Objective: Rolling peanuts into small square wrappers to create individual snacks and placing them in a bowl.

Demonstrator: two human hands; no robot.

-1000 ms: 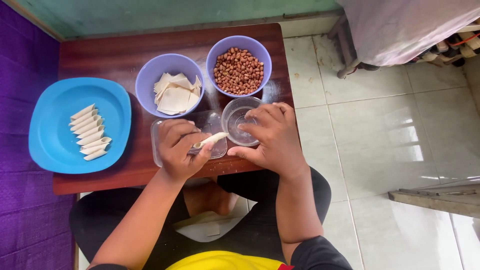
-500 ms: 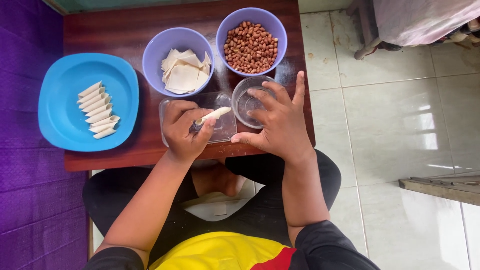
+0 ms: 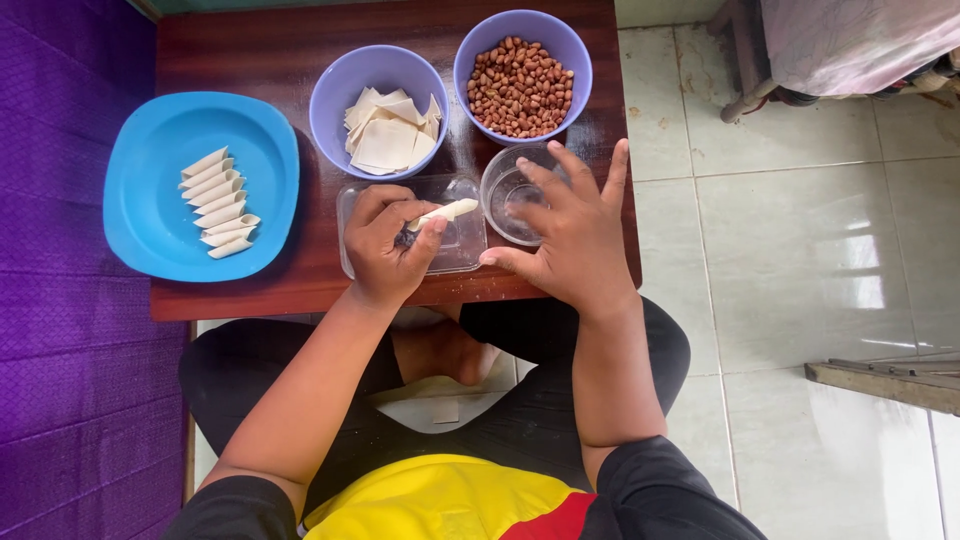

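Since half a second ago the right hand (image 3: 570,235) has spread wider – its fingers now fan out over the small clear glass bowl (image 3: 510,195), the fingertips dipping at its rim, palm down and holding nothing. Meanwhile the left hand (image 3: 385,245) has kept its place over the clear plastic tray (image 3: 455,250), pinched closed on a rolled pastry stick (image 3: 448,212) that pokes out to the right between thumb and forefinger, tilted slightly upward.

Both bowl and tray sit at the near edge of the dark wooden table (image 3: 270,60), just beside one another. Behind them stand two lilac bowls, side by side: the left lilac bowl (image 3: 335,100) holds a loose heap of pale square wrappers (image 3: 388,135), and the right lilac bowl (image 3: 575,50) is filled with brown peanuts (image 3: 520,90). Well to the left, a blue plate (image 3: 150,200) carries a neat column of finished rolls (image 3: 217,202), laid parallel and touching – each slanted the same way. A purple mat (image 3: 60,330) lies left of the table, pale floor tiles (image 3: 800,250) to the right
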